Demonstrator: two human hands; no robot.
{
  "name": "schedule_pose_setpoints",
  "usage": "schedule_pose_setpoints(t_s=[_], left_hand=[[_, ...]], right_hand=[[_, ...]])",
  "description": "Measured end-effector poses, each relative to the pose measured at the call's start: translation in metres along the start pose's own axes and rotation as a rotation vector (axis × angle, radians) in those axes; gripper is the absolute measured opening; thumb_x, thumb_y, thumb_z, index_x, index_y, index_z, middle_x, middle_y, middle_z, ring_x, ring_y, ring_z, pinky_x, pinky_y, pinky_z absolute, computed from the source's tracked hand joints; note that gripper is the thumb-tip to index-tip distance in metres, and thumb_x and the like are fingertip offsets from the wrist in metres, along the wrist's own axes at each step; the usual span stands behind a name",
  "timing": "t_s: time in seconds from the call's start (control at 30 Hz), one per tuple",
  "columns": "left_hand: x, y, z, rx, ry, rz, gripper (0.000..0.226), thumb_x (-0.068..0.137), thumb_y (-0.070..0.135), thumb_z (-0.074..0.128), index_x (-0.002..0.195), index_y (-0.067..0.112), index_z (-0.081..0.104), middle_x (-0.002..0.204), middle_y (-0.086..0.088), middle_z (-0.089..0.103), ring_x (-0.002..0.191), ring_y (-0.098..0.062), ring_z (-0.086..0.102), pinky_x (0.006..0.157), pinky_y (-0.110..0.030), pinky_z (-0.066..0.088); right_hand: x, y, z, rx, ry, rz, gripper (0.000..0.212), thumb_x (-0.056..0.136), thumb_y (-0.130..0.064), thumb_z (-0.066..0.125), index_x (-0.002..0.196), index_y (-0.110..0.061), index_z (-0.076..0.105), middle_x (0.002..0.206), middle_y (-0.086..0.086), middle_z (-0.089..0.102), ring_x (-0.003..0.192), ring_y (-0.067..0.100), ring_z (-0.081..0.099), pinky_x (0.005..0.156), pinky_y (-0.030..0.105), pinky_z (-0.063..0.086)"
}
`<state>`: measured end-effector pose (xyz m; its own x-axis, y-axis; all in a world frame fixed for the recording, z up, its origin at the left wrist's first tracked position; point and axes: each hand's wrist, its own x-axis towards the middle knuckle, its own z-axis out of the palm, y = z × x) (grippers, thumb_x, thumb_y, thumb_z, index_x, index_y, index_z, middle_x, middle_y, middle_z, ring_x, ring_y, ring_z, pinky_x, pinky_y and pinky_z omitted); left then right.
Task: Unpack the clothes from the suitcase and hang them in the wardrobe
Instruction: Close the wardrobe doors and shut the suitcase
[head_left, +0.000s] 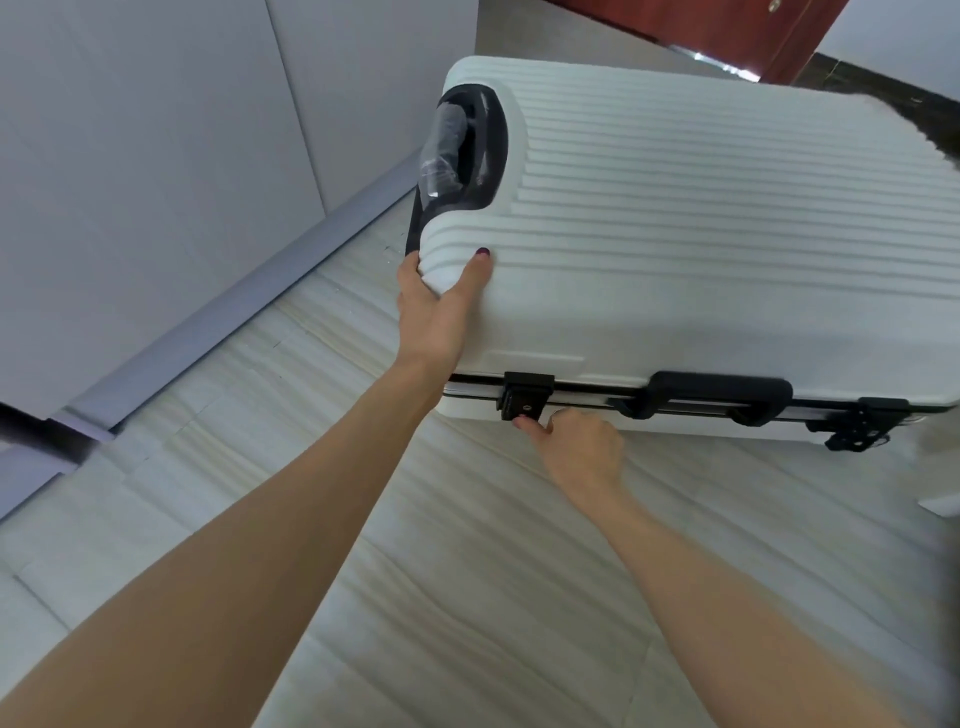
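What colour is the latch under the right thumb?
Black, on the white suitcase; latch shows clearly in the head view.

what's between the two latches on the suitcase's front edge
The black carry handle, in the head view, between the latch under the right hand and the other latch.

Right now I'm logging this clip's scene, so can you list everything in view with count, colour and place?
suitcase: one, white, ribbed shell, lying closed on the floor, centre right.
latch: one near the left end of the front edge, black; a second black latch near the right end.
carry handle: one, black, front edge between the latches.
wheel: one, black, plastic-wrapped, in the suitcase's far left corner recess.
floor: pale, wood-grain.
panels: white, upright, left.
door: reddish brown, top right.
left hand: one, grips the suitcase's near left corner.
right hand: one, thumb pressing the left latch.
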<state>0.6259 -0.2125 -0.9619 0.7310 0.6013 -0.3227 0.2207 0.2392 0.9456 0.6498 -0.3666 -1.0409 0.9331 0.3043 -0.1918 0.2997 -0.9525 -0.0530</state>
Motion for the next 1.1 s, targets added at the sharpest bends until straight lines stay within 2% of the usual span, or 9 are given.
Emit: schedule_pose_setpoints(t_s=[0.1, 0.2, 0.33, 0.43, 0.6, 0.67, 0.8, 0.87, 1.1], left_hand=[[0.001, -0.006, 0.004, -0.016, 0.072, 0.024, 0.088, 0.057, 0.067, 0.064, 0.133, 0.038, 0.031, 0.129, 0.004, 0.049, 0.112, -0.019, 0.055, 0.097, -0.042, 0.046], [0.002, -0.012, 0.007, 0.012, 0.131, 0.033, 0.083, 0.052, 0.077, 0.061, 0.124, 0.046, 0.033, 0.126, 0.008, 0.053, 0.112, -0.019, 0.055, 0.102, -0.047, 0.039], [0.004, -0.009, 0.008, 0.033, 0.130, 0.047, 0.079, 0.059, 0.076, 0.058, 0.126, 0.045, 0.032, 0.124, 0.011, 0.054, 0.112, -0.016, 0.055, 0.104, -0.046, 0.038], [0.002, -0.008, 0.003, 0.055, 0.126, 0.073, 0.071, 0.077, 0.062, 0.058, 0.137, 0.034, 0.031, 0.126, 0.009, 0.053, 0.113, -0.015, 0.053, 0.102, -0.041, 0.042], [0.008, 0.011, 0.000, 0.034, 0.198, 0.106, 0.064, 0.086, 0.050, 0.057, 0.140, 0.026, 0.034, 0.131, 0.005, 0.049, 0.117, -0.015, 0.048, 0.101, -0.030, 0.039], [0.011, 0.017, 0.002, 0.068, 0.265, 0.117, 0.060, 0.088, 0.047, 0.054, 0.139, 0.023, 0.034, 0.133, 0.004, 0.047, 0.115, -0.014, 0.047, 0.093, -0.027, 0.038], [0.007, 0.021, 0.008, 0.196, 0.350, 0.152, 0.059, 0.090, 0.037, 0.053, 0.141, 0.018, 0.032, 0.143, -0.003, 0.037, 0.127, -0.022, 0.041, 0.101, -0.034, 0.037], [-0.004, 0.020, 0.009, 0.340, 0.381, 0.320, 0.050, 0.091, 0.019, 0.050, 0.139, 0.015, 0.035, 0.143, -0.006, 0.034, 0.130, -0.022, 0.036, 0.104, -0.033, 0.033], [-0.026, 0.010, 0.012, 0.802, 0.087, 0.842, 0.045, 0.088, -0.003, 0.035, 0.130, 0.006, 0.049, 0.145, -0.012, 0.038, 0.143, -0.029, 0.018, 0.117, -0.038, 0.012]], right_hand=[[0.006, -0.002, 0.010, -0.090, 0.093, -0.049, 0.056, 0.090, -0.059, 0.043, 0.086, -0.009, 0.069, 0.084, 0.009, 0.071, 0.081, 0.027, 0.068, 0.059, 0.026, 0.036], [0.004, -0.004, 0.009, -0.133, 0.160, -0.081, 0.054, 0.063, -0.056, 0.076, 0.042, -0.009, 0.061, 0.039, 0.006, 0.055, 0.035, 0.022, 0.056, 0.040, 0.017, 0.030], [0.010, 0.005, 0.011, -0.038, 0.006, -0.091, 0.061, 0.088, -0.064, 0.039, 0.091, -0.010, 0.069, 0.090, 0.010, 0.070, 0.089, 0.030, 0.066, 0.066, 0.029, 0.042], [0.008, 0.008, -0.005, 0.068, 0.036, -0.093, 0.053, 0.090, -0.060, 0.041, 0.095, -0.014, 0.066, 0.093, 0.007, 0.070, 0.093, 0.029, 0.064, 0.072, 0.031, 0.045], [0.000, 0.032, -0.048, 0.152, 0.788, -0.315, 0.029, 0.086, -0.027, 0.051, 0.067, -0.011, 0.065, 0.061, 0.001, 0.063, 0.055, 0.022, 0.060, 0.045, 0.023, 0.036], [0.010, 0.049, -0.079, 0.094, 0.943, -0.376, 0.019, 0.084, -0.021, 0.054, 0.083, -0.008, 0.069, 0.078, 0.006, 0.065, 0.069, 0.026, 0.061, 0.057, 0.028, 0.043], [0.033, 0.087, -0.131, -0.073, 0.456, -0.085, 0.070, 0.085, -0.060, 0.049, 0.144, -0.023, 0.034, 0.149, 0.008, 0.031, 0.139, 0.029, 0.025, 0.110, 0.051, 0.015], [0.039, 0.096, -0.137, -0.039, 0.263, -0.035, 0.083, 0.081, -0.074, 0.036, 0.149, -0.030, 0.015, 0.158, 0.002, 0.008, 0.146, 0.023, 0.001, 0.115, 0.053, -0.003], [0.033, 0.089, -0.140, -0.152, 0.146, -0.063, 0.094, 0.079, -0.074, 0.041, 0.150, -0.027, 0.001, 0.159, 0.000, -0.006, 0.145, 0.030, -0.004, 0.115, 0.057, 0.001]])
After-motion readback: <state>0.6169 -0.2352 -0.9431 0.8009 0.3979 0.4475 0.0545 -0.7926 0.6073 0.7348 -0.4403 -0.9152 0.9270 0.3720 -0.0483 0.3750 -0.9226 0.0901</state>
